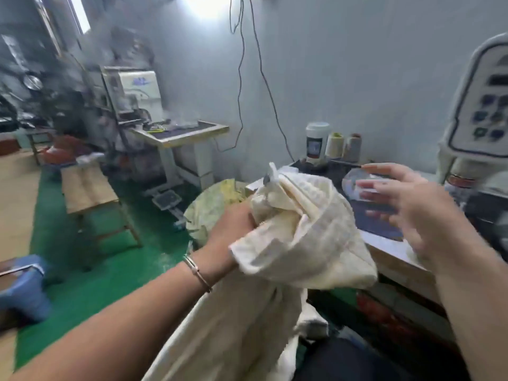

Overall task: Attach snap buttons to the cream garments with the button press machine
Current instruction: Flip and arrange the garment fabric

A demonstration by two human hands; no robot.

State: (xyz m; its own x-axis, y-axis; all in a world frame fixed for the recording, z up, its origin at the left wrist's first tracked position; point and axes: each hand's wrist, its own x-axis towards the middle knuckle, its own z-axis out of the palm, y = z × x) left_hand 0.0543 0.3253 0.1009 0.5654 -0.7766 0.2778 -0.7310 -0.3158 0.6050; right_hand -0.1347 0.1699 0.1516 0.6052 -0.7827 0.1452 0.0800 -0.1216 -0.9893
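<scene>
A bunched cream garment (310,229) hangs in mid-air in front of me, its lower part trailing down to my lap. My left hand (233,226) grips the bunched cloth from the left, a thin bracelet on its wrist. My right hand (406,204) hovers to the right of the garment with fingers spread and straight, holding nothing, blurred by motion. The button press machine (478,111), white with a keypad panel, stands at the right edge on the worktable (384,243). A small clear dish (354,185) sits on the table behind my right hand.
A white cup (317,141) and two thread cones (343,145) stand at the table's back. A sack of cream cloth (211,207) sits on the green floor. Further left are a wooden bench (88,188), a second machine table (181,133) and a blue stool (24,287).
</scene>
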